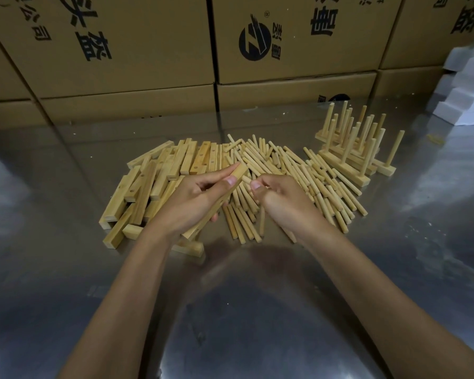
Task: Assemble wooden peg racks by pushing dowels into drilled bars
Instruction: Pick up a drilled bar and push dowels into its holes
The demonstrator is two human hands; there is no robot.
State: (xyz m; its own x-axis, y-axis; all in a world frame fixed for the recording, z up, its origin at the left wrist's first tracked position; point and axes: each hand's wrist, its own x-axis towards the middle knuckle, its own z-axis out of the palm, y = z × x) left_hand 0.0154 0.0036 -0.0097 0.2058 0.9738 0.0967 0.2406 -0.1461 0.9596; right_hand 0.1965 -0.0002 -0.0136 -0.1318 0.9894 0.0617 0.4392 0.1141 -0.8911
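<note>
My left hand grips a drilled wooden bar that slants from lower left to upper right above the table. My right hand is closed around a dowel, pinching its tip close to the bar's upper end. A heap of drilled bars lies to the left of my hands. Loose dowels are spread in a pile behind and to the right of them. Several finished peg racks, pegs upright, stand at the back right.
The work lies on a shiny metal table. Stacked cardboard boxes wall off the far edge. White foam blocks are stacked at the far right. One bar lies under my left wrist.
</note>
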